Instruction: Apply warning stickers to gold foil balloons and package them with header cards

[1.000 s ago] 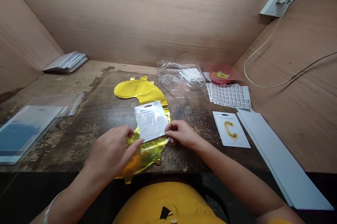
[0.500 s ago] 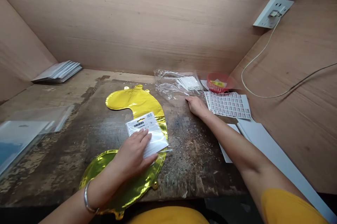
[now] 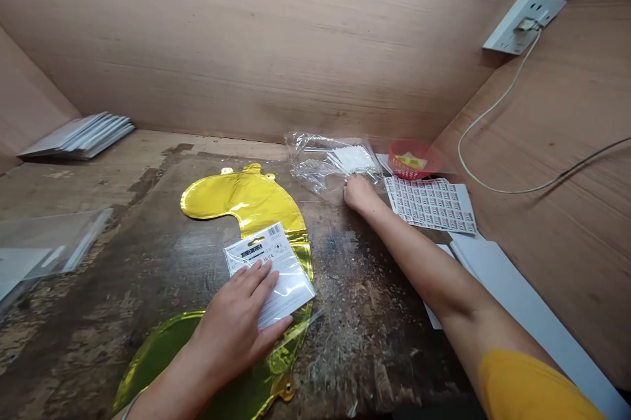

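A gold foil balloon [image 3: 269, 200], flat and curved like a digit, lies on the dark worktop. Across it rests a white printed card in a clear sleeve [image 3: 283, 279]. My left hand [image 3: 236, 315] lies flat on this packet, fingers stretched out over its lower left part. At the near edge of a clear plastic bag [image 3: 315, 173], my right hand [image 3: 359, 193] is closed with its fingers curled. Whatever the fingertips pinch is hidden. Inside the bag is a bundle of thin white sticks [image 3: 353, 158].
A red basket [image 3: 414, 160] with a yellow item stands behind a sticker sheet [image 3: 431, 203]. White card sheets [image 3: 513, 295] lie at the right. Stacked white packets [image 3: 81, 135] and clear sleeves [image 3: 54, 242] are at the left. A cable [image 3: 493, 117] hangs from a wall socket.
My right hand has curled its fingers at the bag's edge, where one finger pointed before. My left hand stays on the packet. The view has shifted slightly.
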Action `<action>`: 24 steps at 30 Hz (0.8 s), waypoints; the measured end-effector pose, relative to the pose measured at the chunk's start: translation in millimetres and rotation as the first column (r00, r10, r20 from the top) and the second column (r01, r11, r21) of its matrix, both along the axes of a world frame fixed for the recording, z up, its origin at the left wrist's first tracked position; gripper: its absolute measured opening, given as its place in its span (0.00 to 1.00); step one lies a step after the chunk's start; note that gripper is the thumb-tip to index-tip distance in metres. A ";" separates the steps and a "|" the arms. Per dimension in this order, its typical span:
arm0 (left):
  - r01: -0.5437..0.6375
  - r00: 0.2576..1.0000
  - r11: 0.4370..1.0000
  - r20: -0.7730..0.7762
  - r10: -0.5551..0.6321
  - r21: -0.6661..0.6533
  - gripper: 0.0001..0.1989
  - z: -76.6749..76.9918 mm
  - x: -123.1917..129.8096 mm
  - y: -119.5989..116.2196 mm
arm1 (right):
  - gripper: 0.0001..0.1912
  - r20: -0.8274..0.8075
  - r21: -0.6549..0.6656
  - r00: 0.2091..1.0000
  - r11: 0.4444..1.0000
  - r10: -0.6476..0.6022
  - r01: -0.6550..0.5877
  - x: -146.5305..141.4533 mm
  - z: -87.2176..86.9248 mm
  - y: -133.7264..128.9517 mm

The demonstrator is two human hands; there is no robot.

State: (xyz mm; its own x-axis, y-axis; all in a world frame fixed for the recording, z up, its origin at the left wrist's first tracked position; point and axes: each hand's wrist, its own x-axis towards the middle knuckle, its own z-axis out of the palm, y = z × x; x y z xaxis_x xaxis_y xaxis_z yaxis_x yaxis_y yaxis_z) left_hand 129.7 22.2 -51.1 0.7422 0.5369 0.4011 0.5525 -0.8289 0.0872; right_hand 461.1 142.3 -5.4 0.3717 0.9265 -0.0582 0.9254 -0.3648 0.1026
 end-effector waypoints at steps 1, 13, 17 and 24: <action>0.004 1.000 1.000 0.007 -0.004 -0.002 0.31 -0.3 -0.3 0.2 | 0.20 0.010 0.007 1.000 1.000 -0.011 0.011 -0.7 -1.7 -4.3; -0.037 0.999 0.980 -0.003 0.037 -0.196 0.31 15.4 -11.4 -1.2 | 0.17 -0.036 -0.054 0.985 0.983 0.171 -0.173 5.9 -1.0 -31.7; 0.063 0.995 0.944 0.090 -0.036 -0.324 0.19 62.3 0.5 17.0 | 0.19 -0.111 0.005 0.943 0.949 0.312 -0.314 3.1 -7.6 -30.5; 0.022 0.988 0.998 -0.153 -0.032 -0.066 0.14 97.8 136.7 128.4 | 0.24 -0.151 0.069 0.917 0.929 0.369 -0.363 -2.5 -11.7 -35.1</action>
